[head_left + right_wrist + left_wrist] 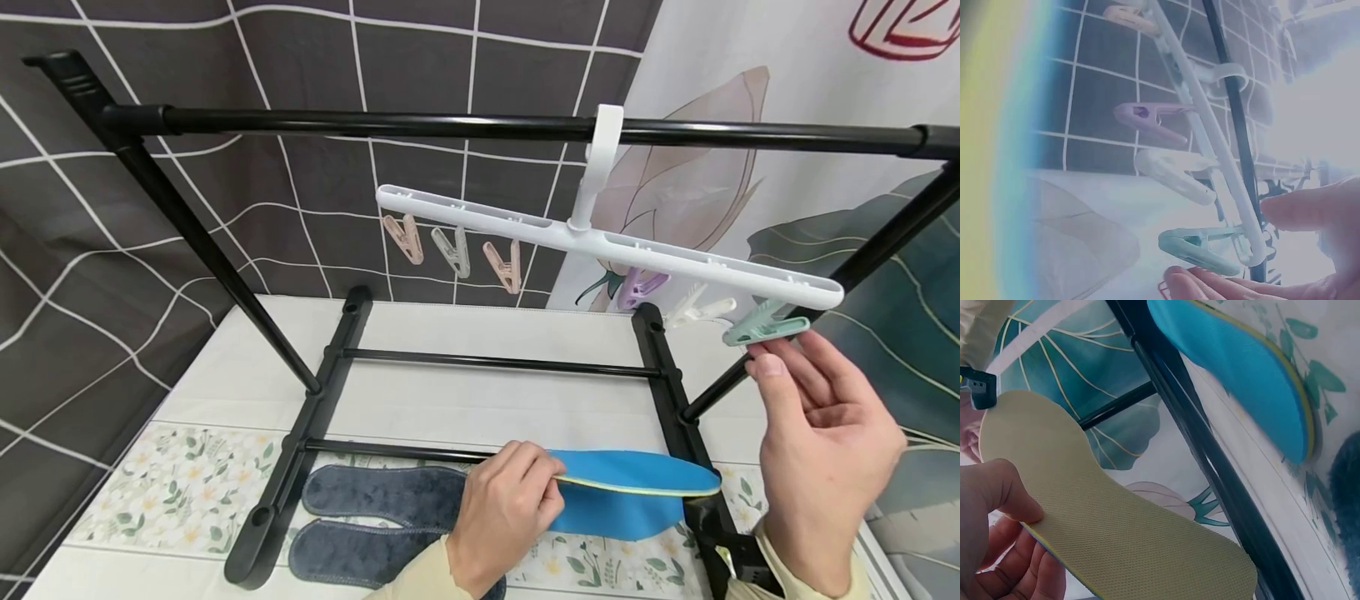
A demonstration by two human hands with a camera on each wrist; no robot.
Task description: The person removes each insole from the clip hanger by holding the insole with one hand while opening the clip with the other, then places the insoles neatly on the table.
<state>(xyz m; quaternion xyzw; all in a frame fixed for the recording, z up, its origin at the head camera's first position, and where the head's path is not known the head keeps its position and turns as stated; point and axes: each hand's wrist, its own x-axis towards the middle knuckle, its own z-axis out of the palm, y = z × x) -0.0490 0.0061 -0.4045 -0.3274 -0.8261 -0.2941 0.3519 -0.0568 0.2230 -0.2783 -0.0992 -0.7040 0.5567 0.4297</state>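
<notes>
My left hand (502, 508) grips a blue insole (637, 471) with a yellow edge, low over the floor. In the left wrist view the thumb presses on its beige textured side. A second blue insole (622, 515) lies on the floor beneath it. My right hand (832, 442) is raised at the right end of a white clip hanger (517, 225). Its fingertips touch a mint-green clip (765, 325) from below, while the thumb stands apart from the clip in the right wrist view. A white clip (1175, 175) and a purple clip (1150, 119) hang beside it.
The hanger hooks over the top bar (360, 123) of a black rack. Three more clips, including a grey one (452, 252), hang at its left. Two dark grey fuzzy insoles (382, 492) lie by the rack's left foot (277, 500). A gridded dark curtain (315, 75) hangs behind.
</notes>
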